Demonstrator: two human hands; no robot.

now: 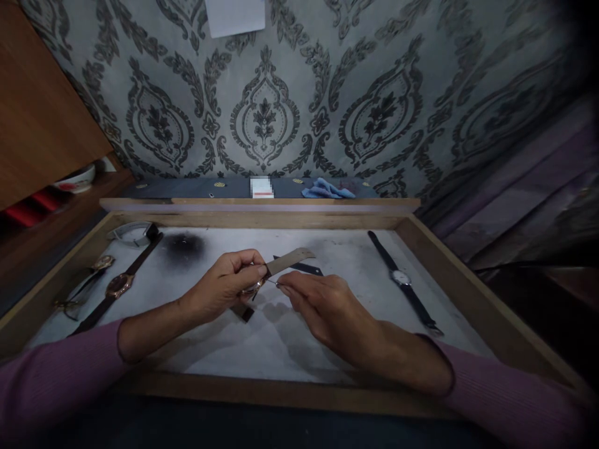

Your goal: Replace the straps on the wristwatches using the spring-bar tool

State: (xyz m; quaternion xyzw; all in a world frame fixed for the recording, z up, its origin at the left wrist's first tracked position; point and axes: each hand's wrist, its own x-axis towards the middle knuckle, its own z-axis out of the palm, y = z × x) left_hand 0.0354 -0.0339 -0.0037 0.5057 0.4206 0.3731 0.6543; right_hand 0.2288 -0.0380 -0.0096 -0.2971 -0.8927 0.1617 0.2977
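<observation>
Above the middle of the tray [281, 394], a watch [284, 262] is gripped by the left hand [233, 277], seemingly steadied for the thin tool [272, 282] pinched in the right hand [334, 312].

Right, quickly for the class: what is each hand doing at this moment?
Left hand: closed on a watch with a brown strap.
Right hand: closed, fingertips pinching a thin tool held at the watch.
</observation>
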